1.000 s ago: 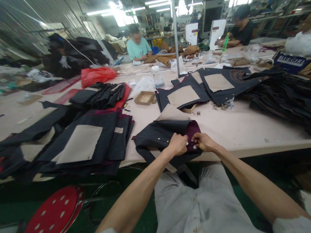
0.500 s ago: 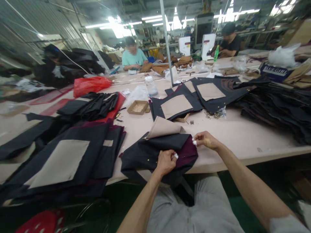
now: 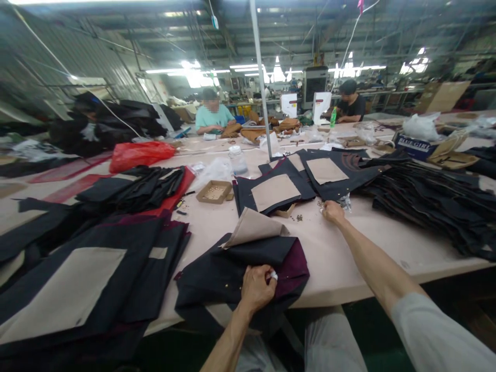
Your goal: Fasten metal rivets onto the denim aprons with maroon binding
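Observation:
A dark fabric piece (image 3: 209, 274) with a maroon underside and a beige patch (image 3: 256, 227) folded up lies bunched at the table's front edge. Small brass-coloured studs dot its surface. My left hand (image 3: 258, 287) is closed on this cloth beside the maroon part, with white wrapping on a fingertip. Farther out, my right hand (image 3: 333, 211) is down at a scatter of small metal pieces by a clear plastic bag (image 3: 346, 201). Its fingers are drawn together, and whatever is between them is hidden.
Stacked dark panels with beige patches (image 3: 70, 289) lie left; another dark pile (image 3: 430, 206) lies right. A small cardboard tray (image 3: 214, 191) holds tiny pieces. Behind it stand a clear jar (image 3: 237, 160) and a metal pole (image 3: 260, 77). Two people work across the table.
My right hand has left the maroon edge of the cloth and moved forward to the small metal pieces. My left hand stays on the cloth. The camera view has tilted up.

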A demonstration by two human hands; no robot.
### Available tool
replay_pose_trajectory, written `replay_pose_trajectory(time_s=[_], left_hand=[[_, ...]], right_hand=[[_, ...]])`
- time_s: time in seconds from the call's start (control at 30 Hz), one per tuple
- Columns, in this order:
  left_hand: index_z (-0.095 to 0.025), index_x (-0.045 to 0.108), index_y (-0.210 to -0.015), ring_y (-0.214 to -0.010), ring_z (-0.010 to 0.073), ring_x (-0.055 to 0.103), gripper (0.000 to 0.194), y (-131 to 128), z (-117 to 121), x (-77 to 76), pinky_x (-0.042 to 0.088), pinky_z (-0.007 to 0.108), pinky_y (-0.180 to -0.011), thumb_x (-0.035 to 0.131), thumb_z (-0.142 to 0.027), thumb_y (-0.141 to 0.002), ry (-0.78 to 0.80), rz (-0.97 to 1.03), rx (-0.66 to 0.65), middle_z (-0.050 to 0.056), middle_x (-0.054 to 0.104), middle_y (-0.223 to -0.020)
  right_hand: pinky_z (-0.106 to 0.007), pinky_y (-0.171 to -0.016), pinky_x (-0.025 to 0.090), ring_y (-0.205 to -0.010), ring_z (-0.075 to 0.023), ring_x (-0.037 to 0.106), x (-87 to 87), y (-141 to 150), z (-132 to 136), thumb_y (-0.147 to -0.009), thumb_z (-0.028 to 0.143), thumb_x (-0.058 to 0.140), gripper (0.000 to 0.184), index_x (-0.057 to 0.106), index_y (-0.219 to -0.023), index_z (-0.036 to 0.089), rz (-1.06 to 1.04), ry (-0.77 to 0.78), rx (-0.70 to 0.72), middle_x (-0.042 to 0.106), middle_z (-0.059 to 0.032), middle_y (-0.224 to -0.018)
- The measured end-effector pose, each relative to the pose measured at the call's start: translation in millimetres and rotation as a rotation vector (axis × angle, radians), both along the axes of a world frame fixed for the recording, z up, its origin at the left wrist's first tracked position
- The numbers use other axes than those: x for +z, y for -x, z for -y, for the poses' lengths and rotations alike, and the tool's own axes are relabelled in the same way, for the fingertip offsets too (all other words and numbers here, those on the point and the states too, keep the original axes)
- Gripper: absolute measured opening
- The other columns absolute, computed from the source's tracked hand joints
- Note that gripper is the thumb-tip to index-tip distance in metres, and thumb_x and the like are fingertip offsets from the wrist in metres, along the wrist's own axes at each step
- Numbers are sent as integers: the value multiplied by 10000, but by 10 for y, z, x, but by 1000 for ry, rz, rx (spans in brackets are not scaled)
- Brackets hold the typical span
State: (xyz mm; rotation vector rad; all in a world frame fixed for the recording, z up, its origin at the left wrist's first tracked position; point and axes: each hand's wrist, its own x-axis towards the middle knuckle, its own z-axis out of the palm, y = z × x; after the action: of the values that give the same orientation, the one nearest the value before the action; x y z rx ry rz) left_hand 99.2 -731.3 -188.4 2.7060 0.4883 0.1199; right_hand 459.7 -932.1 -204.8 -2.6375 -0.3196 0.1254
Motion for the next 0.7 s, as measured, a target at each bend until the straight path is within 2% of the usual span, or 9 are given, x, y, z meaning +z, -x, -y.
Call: replay_pose_trajectory(time_s=[0.17, 0.27, 0.33, 0.43, 0.5, 0.6, 0.7], left_hand=[[-244, 708, -847, -793, 217, 621, 118, -19, -19, 67, 399, 349, -871, 597, -243, -807, 5, 11, 0, 12, 681, -761], [-246, 715, -842, -773, 206, 625, 119, -65, -90, 39, 408, 334, -850, 604, -246, -797, 36, 40, -4, 3, 684, -754], [-246, 725, -863, -777, 194, 636, 134, -91, -150, -3, 420, 317, -838, 613, -248, -790, 97, 46, -4, -2, 697, -772], [-243, 748, -914, -765, 176, 639, 177, -69, -201, -38, 442, 280, -779, 625, -279, -792, 247, 48, -8, -6, 719, -809], [-229, 763, -948, -765, 171, 639, 216, -17, -198, -23, 452, 264, -740, 637, -321, -798, 366, 71, -29, 0, 733, -835], [-180, 785, -920, -786, 182, 642, 273, 54, -179, 23, 463, 258, -725, 654, -390, -806, 488, 92, -89, 19, 744, -842], [-140, 796, -861, -765, 183, 638, 354, 103, -180, 61, 464, 251, -721, 619, -447, -853, 589, 115, -154, 25, 733, -781]], right_hand=[[-321, -842, 470, -1038, -328, 675, 212, 96, -8, -783, 169, 647, 251, 724, -1001, 74, -3, -8, -10, 710, -268, -1084], [-290, -828, 467, -1003, -284, 677, 375, 227, 25, -820, 178, 609, 268, 684, -1061, 86, 52, -69, -13, 724, -216, -1038], [-258, -823, 469, -973, -236, 673, 437, 434, 6, -872, 210, 554, 277, 649, -1115, 117, 96, -120, 0, 729, -151, -1023], [-234, -750, 487, -838, -191, 659, 384, 1024, -84, -940, 297, 471, 261, 636, -1087, 157, 111, -276, 107, 716, -75, -928], [-257, -713, 496, -769, -191, 635, 276, 1549, -136, -944, 339, 471, 256, 643, -1039, 175, 93, -486, 221, 691, -62, -871], [-311, -754, 513, -817, -209, 629, 127, 2273, -163, -909, 325, 549, 177, 677, -971, 219, 94, -735, 384, 676, -72, -930], [-335, -760, 524, -844, -214, 635, 44, 2711, -207, -895, 289, 594, 124, 709, -902, 241, 94, -854, 520, 659, -80, -958]])
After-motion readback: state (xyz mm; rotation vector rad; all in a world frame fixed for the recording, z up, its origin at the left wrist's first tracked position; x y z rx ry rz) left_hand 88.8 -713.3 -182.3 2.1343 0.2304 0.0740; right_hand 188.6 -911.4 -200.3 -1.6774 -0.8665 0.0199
